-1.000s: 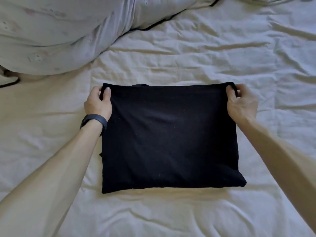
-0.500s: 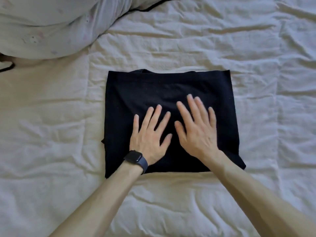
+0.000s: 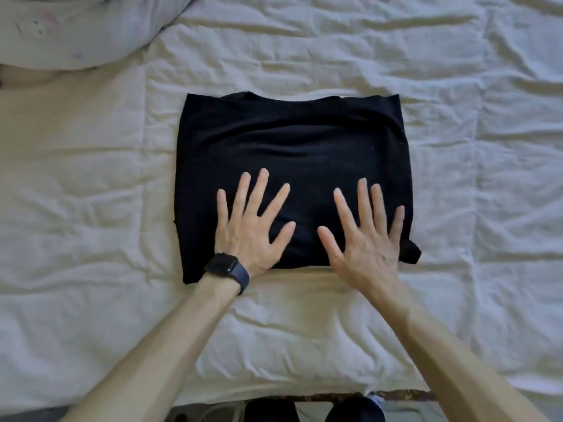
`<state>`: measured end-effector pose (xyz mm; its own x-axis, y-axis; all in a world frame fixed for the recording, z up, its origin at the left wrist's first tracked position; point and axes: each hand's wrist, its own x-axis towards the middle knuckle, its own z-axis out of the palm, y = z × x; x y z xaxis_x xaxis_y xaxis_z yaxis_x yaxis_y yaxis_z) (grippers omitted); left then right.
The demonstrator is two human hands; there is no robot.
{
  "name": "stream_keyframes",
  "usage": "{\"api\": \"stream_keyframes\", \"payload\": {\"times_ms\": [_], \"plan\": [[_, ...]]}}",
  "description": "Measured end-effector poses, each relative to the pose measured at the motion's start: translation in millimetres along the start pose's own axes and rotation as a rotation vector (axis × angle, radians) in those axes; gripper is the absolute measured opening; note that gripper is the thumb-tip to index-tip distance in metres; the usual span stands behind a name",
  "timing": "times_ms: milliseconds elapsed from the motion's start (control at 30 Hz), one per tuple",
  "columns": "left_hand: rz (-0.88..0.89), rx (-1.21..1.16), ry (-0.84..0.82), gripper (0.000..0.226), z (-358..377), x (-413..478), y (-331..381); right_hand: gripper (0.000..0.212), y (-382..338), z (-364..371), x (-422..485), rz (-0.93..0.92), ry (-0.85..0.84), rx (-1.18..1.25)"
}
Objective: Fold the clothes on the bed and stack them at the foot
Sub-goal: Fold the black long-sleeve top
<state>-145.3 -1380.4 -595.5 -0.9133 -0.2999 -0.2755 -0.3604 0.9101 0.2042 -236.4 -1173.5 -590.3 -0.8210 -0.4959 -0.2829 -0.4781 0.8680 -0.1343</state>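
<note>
A black garment (image 3: 292,147), folded into a rough rectangle, lies flat on the white bed cover (image 3: 472,147) near the bed's near edge. My left hand (image 3: 253,226), with a dark watch at the wrist, presses flat on the garment's near left part with fingers spread. My right hand (image 3: 365,236) presses flat on its near right part, fingers straight and spread, the little finger close to the right edge. A small corner of black cloth sticks out at the garment's near right.
A pale pillow or bundled duvet (image 3: 76,28) fills the far left corner. The bed's near edge (image 3: 304,397) runs along the bottom, with my dark shoes (image 3: 313,411) on the floor below. Wrinkled cover stretches to the right.
My hands let go of the garment's far corners, came onto its top with flat palms, and have slid toward me and apart. The view has shifted toward the bed's near edge.
</note>
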Motion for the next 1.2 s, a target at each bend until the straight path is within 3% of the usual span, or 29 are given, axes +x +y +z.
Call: {"api": "stream_keyframes", "payload": {"times_ms": [67,133,167,233,300,367,433,533,667,767,1067,1200], "plan": [[-0.040,-0.007,-0.138,0.064,9,-26,12,0.067,9,2,-26,0.124,-0.117,0.002],[-0.117,0.001,-0.166,0.061,9,-47,6,0.067,25,-3,-45,0.321,-0.187,0.073],[-0.190,-0.044,-0.098,0.060,6,-59,4,0.068,31,-8,-55,0.417,-0.141,0.154],[-0.377,-0.217,0.224,0.054,-1,-81,4,0.073,37,-15,-71,0.646,0.048,0.425],[-0.711,-0.537,0.374,0.045,-10,-103,13,0.073,35,-22,-82,0.947,0.066,0.892],[-1.116,-0.982,0.129,0.054,-18,-113,25,0.064,27,-28,-81,1.162,-0.113,1.427],[-1.314,-1.306,-0.080,0.061,-18,-107,26,0.053,21,-29,-71,1.177,-0.180,1.665],[-1.396,-1.600,0.076,0.050,-11,-91,9,0.029,15,-29,-54,1.192,-0.030,1.740],[-1.410,-1.562,0.337,0.032,-6,-97,-1,0.013,29,-35,-54,1.163,0.205,1.643],[-1.451,-1.534,0.443,0.033,-6,-126,-2,0.008,39,-42,-84,1.157,0.253,1.510],[-1.644,-1.526,0.311,0.045,14,-224,34,0.005,49,-25,-203,1.375,0.177,1.363],[-1.661,-1.357,0.196,0.041,23,-222,38,0.035,58,-12,-212,1.378,-0.002,1.216]]}}
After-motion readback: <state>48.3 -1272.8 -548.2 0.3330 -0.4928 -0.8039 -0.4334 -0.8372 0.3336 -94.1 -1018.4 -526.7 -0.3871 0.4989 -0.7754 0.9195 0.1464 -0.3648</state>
